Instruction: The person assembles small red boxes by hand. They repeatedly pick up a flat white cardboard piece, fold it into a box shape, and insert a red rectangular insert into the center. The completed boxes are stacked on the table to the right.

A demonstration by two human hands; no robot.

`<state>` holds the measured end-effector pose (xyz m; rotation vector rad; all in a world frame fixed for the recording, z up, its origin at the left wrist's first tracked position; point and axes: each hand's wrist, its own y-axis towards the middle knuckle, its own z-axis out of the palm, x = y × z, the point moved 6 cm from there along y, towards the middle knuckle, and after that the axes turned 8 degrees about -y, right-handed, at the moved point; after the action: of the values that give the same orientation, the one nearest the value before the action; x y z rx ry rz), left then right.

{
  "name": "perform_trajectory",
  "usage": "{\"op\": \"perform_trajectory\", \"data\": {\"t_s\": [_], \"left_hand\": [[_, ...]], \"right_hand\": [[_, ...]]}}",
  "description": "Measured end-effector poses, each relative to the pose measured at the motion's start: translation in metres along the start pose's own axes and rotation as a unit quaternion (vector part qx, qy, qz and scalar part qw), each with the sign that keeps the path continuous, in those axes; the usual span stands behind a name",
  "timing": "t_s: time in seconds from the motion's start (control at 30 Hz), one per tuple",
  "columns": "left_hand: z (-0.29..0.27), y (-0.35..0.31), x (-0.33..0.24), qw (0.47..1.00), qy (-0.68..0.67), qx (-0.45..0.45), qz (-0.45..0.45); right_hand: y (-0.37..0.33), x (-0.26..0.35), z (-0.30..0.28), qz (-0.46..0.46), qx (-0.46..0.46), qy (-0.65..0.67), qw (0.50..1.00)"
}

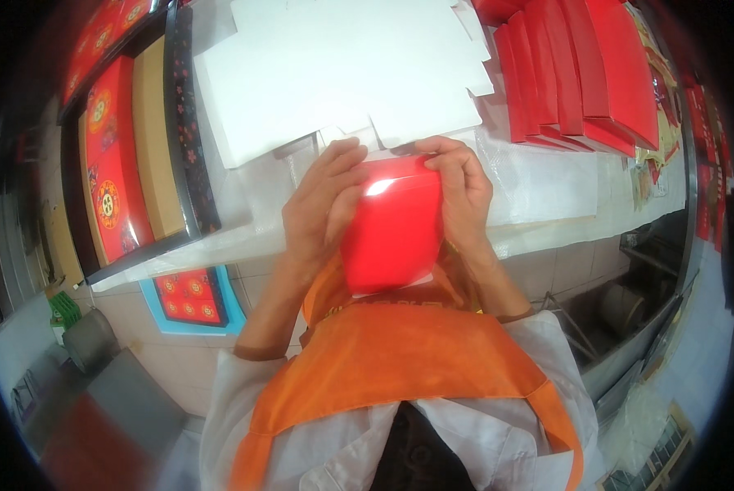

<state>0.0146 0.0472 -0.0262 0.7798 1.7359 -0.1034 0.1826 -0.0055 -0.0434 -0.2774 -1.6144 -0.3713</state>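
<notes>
A glossy red carton [393, 221] is held up in front of my orange apron, just over the table's near edge. My left hand [326, 200] presses its left side, with the fingers reaching to the upper left corner. At the upper right corner my right hand [463, 188] pinches the far edge between thumb and bent forefinger. Beyond my fingertips lies a stack of white card blanks [326, 74] with notched edges. A row of red folded cartons [580, 74] stands side by side at the far right.
On the left, a dark patterned tray [189, 131] holds a red printed box [113, 164] and a brown cardboard strip. White plastic sheeting [539, 184] covers the table. Below its left edge, a light-blue tray [234, 303] with a red printed box is on the tiled floor.
</notes>
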Motion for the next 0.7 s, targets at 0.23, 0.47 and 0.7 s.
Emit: {"op": "perform_trajectory", "data": {"t_s": [0.23,0.47,0.7], "left_hand": [[0.005,-0.005,0.004,0.947,-0.165,-0.188,-0.203],[0.002,-0.004,0.007,0.956,-0.149,-0.163,-0.191],[0.003,-0.009,0.010,0.969,-0.137,-0.169,-0.121]], "right_hand": [[0.001,0.001,0.003,0.004,-0.007,0.006,1.000],[0.004,-0.003,0.003,0.006,-0.010,-0.043,0.999],[0.000,-0.004,0.002,0.022,0.005,0.010,1.000]]}}
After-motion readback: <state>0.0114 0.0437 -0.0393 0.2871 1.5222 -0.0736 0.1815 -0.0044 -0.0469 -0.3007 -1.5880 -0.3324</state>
